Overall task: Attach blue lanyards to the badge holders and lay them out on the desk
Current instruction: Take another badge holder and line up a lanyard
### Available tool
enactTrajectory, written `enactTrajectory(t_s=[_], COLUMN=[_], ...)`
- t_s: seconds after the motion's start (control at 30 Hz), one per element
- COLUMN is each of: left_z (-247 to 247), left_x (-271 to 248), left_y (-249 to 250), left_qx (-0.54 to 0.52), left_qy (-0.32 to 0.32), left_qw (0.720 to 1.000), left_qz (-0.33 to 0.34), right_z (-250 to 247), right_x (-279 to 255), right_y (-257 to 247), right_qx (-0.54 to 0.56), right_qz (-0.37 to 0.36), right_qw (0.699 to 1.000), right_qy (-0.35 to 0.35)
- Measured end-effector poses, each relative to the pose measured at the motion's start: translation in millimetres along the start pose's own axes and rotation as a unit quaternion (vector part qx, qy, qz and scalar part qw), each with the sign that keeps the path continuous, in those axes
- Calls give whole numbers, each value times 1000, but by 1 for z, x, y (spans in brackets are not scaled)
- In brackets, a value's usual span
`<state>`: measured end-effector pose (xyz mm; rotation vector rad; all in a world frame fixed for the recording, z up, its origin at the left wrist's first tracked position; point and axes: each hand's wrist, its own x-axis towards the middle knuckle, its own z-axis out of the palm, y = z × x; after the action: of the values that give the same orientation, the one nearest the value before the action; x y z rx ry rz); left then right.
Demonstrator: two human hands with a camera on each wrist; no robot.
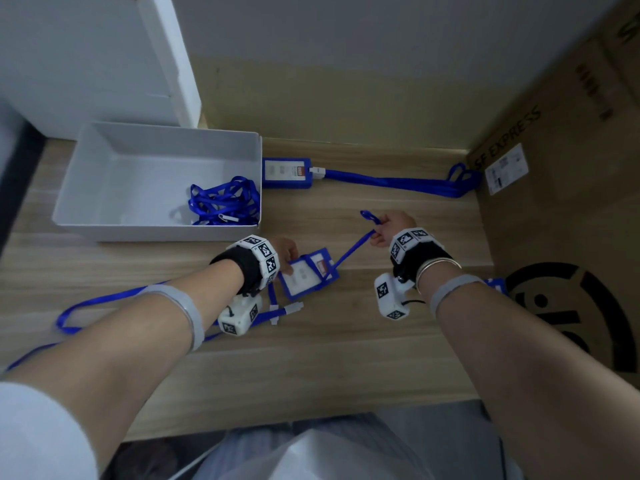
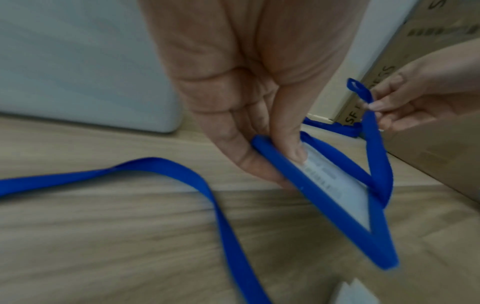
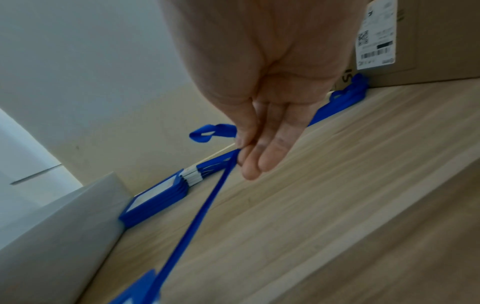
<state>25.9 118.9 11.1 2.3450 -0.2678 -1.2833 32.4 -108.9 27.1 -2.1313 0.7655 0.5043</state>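
Note:
My left hand (image 1: 287, 252) (image 2: 262, 148) pinches the left edge of a blue badge holder (image 1: 306, 274) (image 2: 335, 197), tilted just above the wooden desk. Its blue strap (image 1: 353, 249) (image 3: 205, 207) runs taut up to my right hand (image 1: 388, 227) (image 3: 249, 152), which pinches it near its looped end (image 1: 367, 215) (image 3: 205, 133). A blue lanyard (image 1: 93, 303) (image 2: 155, 166) trails under my left arm, its white clips (image 1: 291, 309) lying below the holder. A stack of finished badge holders (image 1: 285, 173) (image 3: 155, 201) lies at the back, lanyards (image 1: 398, 183) stretched rightwards.
A white tray (image 1: 104, 174) (image 2: 78, 72) at the back left holds a tangle of blue lanyards (image 1: 225, 200). A large cardboard box (image 1: 568, 202) (image 3: 428, 41) walls off the right side. A white cabinet (image 1: 104, 57) stands behind the tray.

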Motion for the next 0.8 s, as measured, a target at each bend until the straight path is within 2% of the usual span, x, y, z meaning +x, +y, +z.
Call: enactTrajectory(t_s=[0.07, 0.13, 0.23, 0.3, 0.4, 0.5, 0.7, 0.8], left_z=[-3, -7, -12, -15, -17, -16, -12, -13], left_x=[-1, -4, -8, -12, -16, -22, -27, -29], left_y=[-7, -14, -21, -23, -24, -16, 0, 3], left_qx=[10, 18, 38, 50, 58, 61, 32, 28], left_qy=[6, 15, 6, -8, -13, -20, 28, 43], left_qw=[1000, 1000, 999, 999, 998, 997, 998, 997], left_qz=[-10, -16, -17, -7, 18, 43, 53, 65], right_z=[-6, -10, -13, -12, -7, 2, 36, 54], right_x=[5, 8, 5, 2, 1, 3, -29, -39], right_y=[10, 20, 33, 37, 33, 19, -24, -34], right_qx=[-69, -184, -383, -431, -422, -356, -323, -324], right_qz=[-9, -12, 4, 10, 0, -61, -197, -204], right_qw=[998, 983, 924, 902, 906, 931, 902, 883], right_qy=[8, 9, -8, -16, -25, -53, -207, -271])
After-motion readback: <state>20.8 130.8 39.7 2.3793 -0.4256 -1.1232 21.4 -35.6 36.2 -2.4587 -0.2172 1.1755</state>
